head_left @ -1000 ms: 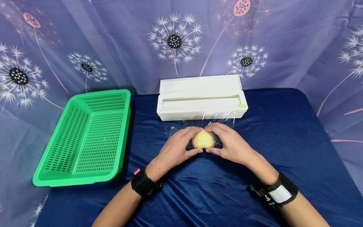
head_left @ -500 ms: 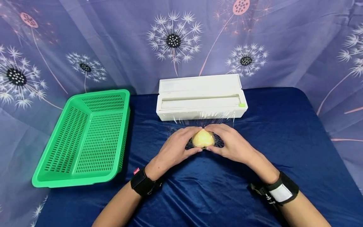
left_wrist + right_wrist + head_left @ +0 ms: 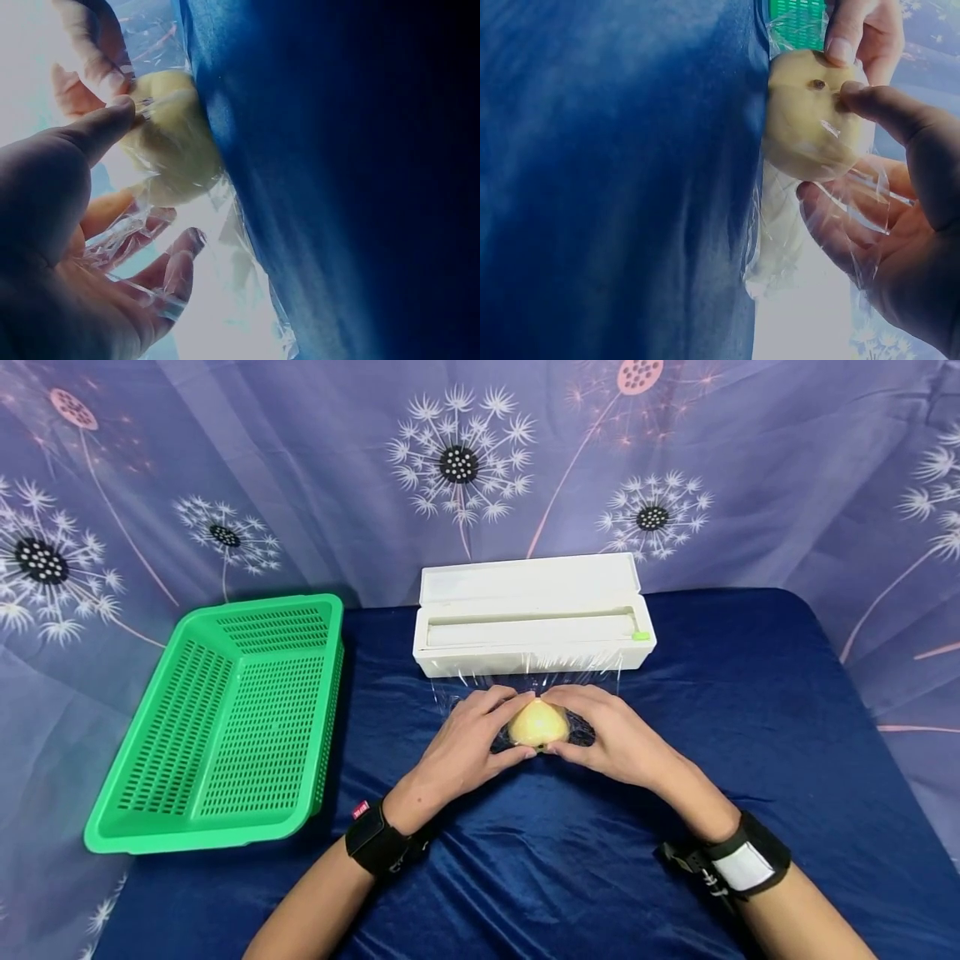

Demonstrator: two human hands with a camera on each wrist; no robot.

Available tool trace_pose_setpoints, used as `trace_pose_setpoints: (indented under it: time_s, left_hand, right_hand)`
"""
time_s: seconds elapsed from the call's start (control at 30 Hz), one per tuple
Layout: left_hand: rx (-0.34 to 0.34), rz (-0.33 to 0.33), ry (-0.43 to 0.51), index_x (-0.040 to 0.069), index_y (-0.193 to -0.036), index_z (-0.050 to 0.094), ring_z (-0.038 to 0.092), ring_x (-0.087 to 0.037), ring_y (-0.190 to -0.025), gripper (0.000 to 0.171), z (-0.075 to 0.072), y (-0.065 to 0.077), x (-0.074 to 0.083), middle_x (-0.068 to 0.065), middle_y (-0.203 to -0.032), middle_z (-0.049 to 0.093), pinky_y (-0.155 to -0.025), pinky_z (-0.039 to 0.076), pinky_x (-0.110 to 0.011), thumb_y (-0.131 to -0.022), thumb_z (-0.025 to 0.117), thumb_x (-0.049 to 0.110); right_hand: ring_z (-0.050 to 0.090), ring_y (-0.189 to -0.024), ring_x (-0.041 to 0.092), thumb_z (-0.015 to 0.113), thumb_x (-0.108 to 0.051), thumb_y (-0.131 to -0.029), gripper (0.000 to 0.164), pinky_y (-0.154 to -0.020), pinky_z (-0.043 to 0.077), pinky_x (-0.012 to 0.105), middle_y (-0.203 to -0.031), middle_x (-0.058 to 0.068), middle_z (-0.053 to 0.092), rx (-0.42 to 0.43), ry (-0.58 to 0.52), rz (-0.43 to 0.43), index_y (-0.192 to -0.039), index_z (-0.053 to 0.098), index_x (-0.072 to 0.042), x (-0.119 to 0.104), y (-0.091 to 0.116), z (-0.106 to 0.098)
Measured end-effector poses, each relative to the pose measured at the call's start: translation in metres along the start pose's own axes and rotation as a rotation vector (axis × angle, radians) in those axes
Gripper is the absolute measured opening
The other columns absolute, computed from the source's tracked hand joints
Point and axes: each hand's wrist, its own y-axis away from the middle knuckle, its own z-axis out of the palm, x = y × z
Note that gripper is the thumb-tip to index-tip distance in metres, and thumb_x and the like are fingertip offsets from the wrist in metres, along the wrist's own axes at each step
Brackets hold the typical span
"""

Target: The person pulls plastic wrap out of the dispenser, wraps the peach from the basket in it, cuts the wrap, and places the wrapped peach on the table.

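A pale yellow, rounded fruit (image 3: 538,724) sits on the blue cloth between both hands; its exact kind is unclear. Clear plastic wrap (image 3: 592,677) runs from the white box (image 3: 487,662) to it and clings around it in the left wrist view. My left hand (image 3: 468,737) holds its left side, thumb near me and index finger at the far side. My right hand (image 3: 613,737) mirrors this on the right. In the right wrist view, a dark spot marks the fruit (image 3: 799,127), with both thumbs touching close by. Wrinkled film lies across the fingers of each hand.
The white box stands at the back with its lid (image 3: 525,578) raised, a roll (image 3: 525,632) inside and a green slider (image 3: 640,636) on its right. A green perforated basket (image 3: 327,752) stands at the left. A dandelion-patterned curtain (image 3: 337,460) hangs behind the table.
Both hands stay around the fruit. The thumbs have shifted slightly inward over its near side, and the film in front of the box looks more spread out.
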Motion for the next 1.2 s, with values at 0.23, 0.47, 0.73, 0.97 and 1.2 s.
trace_pose_setpoints:
  time_s: [0.23, 0.47, 0.73, 0.97, 1.2]
  left_hand:
    - [0.016, -0.041, 0.057, 0.018, -0.158, 0.050, 0.059, -0.025, -0.130, 0.075, -0.0011, -0.0001, 0.0000, -0.001, -0.144, 0.063, -0.106, 0.050, -0.048, -0.096, 0.078, 0.049]
    - [0.030, -0.057, 0.096, 0.019, -0.146, 0.059, 0.061, -0.022, -0.127, 0.060, -0.0025, -0.0015, -0.0009, 0.000, -0.140, 0.065, -0.107, 0.049, -0.043, -0.096, 0.078, 0.047]
    - [0.016, -0.070, 0.105, 0.019, -0.147, 0.059, 0.060, -0.021, -0.124, 0.058, -0.0026, -0.0016, -0.0020, 0.000, -0.141, 0.065, -0.107, 0.048, -0.041, -0.098, 0.076, 0.046]
    - [-0.003, -0.082, 0.101, 0.019, -0.148, 0.058, 0.059, -0.022, -0.123, 0.058, -0.0022, -0.0028, -0.0018, -0.001, -0.141, 0.065, -0.105, 0.048, -0.041, -0.100, 0.074, 0.046]
    - [-0.026, -0.109, 0.115, 0.019, -0.152, 0.055, 0.060, -0.022, -0.126, 0.059, -0.0019, -0.0023, -0.0008, -0.003, -0.143, 0.062, -0.106, 0.049, -0.044, -0.102, 0.071, 0.046]
  right_hand:
    - [0.059, -0.134, 0.034, 0.087, -0.029, -0.092, 0.061, -0.107, 0.050, 0.055, -0.144, 0.012, 0.064, -0.015, -0.025, 0.002, -0.144, 0.064, -0.007, 0.0039, 0.0013, -0.0016]
    - [0.059, -0.136, 0.036, 0.083, -0.027, -0.095, 0.061, -0.107, 0.050, 0.056, -0.146, 0.016, 0.063, -0.013, -0.028, -0.006, -0.146, 0.061, -0.003, 0.0067, 0.0016, -0.0001]
    - [0.067, -0.123, 0.029, 0.082, -0.025, -0.095, 0.073, -0.099, 0.055, 0.051, -0.146, 0.012, 0.063, -0.013, -0.081, 0.029, -0.156, 0.048, -0.002, 0.0093, 0.0010, 0.0021]
    - [0.069, -0.115, 0.021, 0.081, -0.024, -0.097, 0.051, -0.093, 0.057, 0.046, -0.135, 0.005, 0.067, -0.006, -0.130, 0.046, -0.142, 0.060, -0.011, 0.0099, 0.0002, 0.0028]
    - [0.067, -0.118, 0.025, 0.083, -0.027, -0.095, 0.053, -0.094, 0.055, 0.048, -0.138, 0.007, 0.067, 0.030, -0.098, 0.057, -0.141, 0.063, -0.010, 0.0099, 0.0008, 0.0032]
